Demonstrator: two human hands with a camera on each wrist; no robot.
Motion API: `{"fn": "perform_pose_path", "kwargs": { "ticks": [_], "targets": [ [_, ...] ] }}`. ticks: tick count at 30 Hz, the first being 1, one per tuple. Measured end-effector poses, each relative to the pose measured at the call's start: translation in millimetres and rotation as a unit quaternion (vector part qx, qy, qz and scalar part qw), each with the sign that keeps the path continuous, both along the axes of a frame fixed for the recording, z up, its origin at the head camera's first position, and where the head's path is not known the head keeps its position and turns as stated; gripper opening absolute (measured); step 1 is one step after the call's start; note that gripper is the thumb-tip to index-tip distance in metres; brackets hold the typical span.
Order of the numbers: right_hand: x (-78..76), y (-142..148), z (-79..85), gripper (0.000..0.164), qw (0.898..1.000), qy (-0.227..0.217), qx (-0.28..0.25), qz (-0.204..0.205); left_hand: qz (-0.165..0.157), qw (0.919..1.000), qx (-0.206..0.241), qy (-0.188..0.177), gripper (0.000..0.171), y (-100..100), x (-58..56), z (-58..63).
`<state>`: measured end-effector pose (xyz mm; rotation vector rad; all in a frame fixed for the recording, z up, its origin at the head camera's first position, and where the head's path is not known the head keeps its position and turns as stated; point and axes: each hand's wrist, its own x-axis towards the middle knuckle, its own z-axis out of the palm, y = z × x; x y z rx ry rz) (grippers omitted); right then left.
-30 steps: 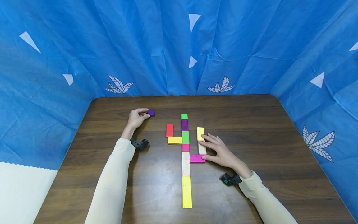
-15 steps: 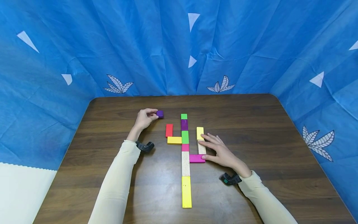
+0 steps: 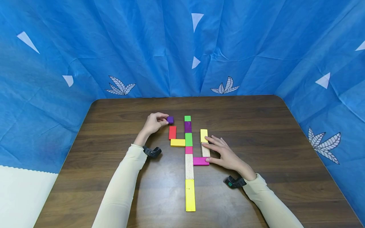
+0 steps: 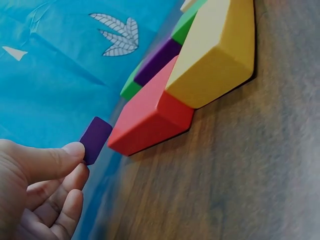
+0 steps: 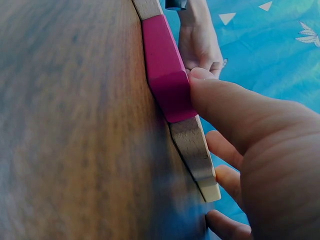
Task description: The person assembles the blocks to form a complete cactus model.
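My left hand (image 3: 154, 123) pinches a small purple block (image 3: 170, 120) between thumb and fingers, just beyond the red block (image 3: 172, 132). In the left wrist view, the pinched purple block (image 4: 96, 140) appears close to the red block's end; whether they touch I cannot tell. A yellow block (image 3: 178, 143) links the red one to a central column. My right hand (image 3: 226, 155) rests with extended fingers on the right branch. Its thumb touches the magenta block (image 3: 199, 161), while other fingertips touch the pale yellow block (image 3: 203, 134) and the plain wooden block (image 3: 205, 153).
The central column lies flat on the wooden table (image 3: 271, 133). It runs from a long yellow block (image 3: 190, 195) through plain wood (image 3: 189, 166), pink (image 3: 189, 150), green (image 3: 188, 139) and purple (image 3: 188, 127) to a small green block (image 3: 187, 118). A blue curtain (image 3: 159, 47) stands behind.
My left hand has carried the purple block rightward and slightly nearer, from the left of the red block to beyond its far end. The right hand has stayed put.
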<state>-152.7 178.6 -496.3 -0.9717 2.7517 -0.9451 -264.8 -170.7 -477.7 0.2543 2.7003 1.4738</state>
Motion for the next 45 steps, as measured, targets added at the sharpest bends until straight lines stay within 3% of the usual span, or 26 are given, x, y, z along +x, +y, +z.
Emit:
{"fn": "perform_pose_path", "kwargs": {
  "ticks": [26,45],
  "targets": [
    [0.2,-0.1,-0.7,0.063,1.000,-0.015,0.015,-0.006,-0.016,0.9992,-0.004,-0.035,0.030,3.0,3.1,-5.4],
    [-0.6,-0.5,-1.0,0.064,1.000,-0.011,0.015,-0.005,-0.033,0.9990,-0.004,-0.028,0.032,4.0,4.6,-3.6]
  ]
}}
